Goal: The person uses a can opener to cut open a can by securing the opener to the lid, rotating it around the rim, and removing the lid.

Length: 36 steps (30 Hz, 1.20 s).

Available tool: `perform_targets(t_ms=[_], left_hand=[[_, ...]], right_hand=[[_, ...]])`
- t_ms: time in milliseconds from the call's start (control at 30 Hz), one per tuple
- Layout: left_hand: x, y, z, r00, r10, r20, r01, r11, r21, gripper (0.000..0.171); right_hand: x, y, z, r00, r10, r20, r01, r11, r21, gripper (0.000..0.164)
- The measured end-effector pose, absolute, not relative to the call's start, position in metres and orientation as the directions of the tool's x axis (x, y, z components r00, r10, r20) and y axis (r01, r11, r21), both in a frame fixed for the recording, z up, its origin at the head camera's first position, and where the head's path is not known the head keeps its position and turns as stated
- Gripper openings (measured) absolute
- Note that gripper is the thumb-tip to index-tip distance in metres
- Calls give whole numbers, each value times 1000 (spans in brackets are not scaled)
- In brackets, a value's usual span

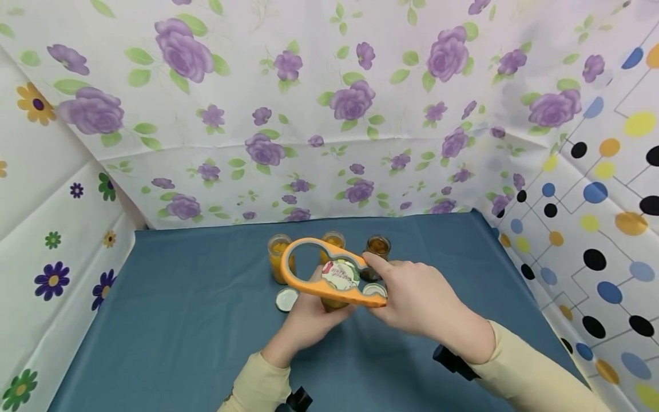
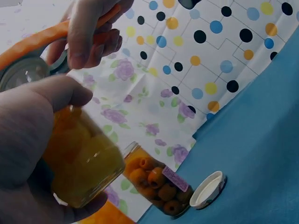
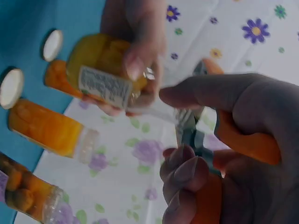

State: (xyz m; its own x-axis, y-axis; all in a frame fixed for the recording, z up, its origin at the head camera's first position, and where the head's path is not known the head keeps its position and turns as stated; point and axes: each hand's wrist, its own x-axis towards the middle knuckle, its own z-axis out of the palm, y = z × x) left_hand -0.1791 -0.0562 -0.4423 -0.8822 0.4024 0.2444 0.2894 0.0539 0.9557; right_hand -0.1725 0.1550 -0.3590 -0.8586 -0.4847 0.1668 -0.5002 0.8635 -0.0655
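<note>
My left hand (image 1: 309, 323) grips a glass jar (image 2: 86, 163) of yellow contents round its side. In the right wrist view a white printed label (image 3: 105, 87) shows on the jar. A printed lid (image 1: 340, 274) tops it, with an orange jar opener (image 1: 350, 296) around it in the head view. The opener has grey inner edges of differing curves. My right hand (image 1: 424, 294) holds the opener at its right end, fingers curled round the orange handles.
Behind the hands stand three lidless jars: a yellow-filled jar (image 1: 278, 257) at left, another yellow one (image 1: 333, 237) in the middle, and an olive jar (image 1: 378, 246) at right. Loose lids lie on the blue cloth (image 1: 195, 320), including a left lid (image 1: 286, 299) and a right lid (image 1: 374, 289).
</note>
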Motion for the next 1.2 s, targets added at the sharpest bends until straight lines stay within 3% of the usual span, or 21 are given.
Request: perform_targets(t_ms=[233,633,1000,1200], left_hand=[[-182,-61,-443,-832,511,216,256,8,967,66],[-189,-57,-457,-707,607,364,401,-80,913,67],[-193,-52,-465,-673,623,399,457,-74,886,72],[-201,-53,-486,-694,643,323,428,8,904,74]], right_hand=[[-173,163,-358,-856,-487,173,-513,840,-175,69],[-166,175,-382,-898,-413,150,-440,832,-338,71],[-166,182,-386,-889,-432,153,-457,812,-362,73],[-166,185,-387,-879,-452,154,-475,797,-372,70]])
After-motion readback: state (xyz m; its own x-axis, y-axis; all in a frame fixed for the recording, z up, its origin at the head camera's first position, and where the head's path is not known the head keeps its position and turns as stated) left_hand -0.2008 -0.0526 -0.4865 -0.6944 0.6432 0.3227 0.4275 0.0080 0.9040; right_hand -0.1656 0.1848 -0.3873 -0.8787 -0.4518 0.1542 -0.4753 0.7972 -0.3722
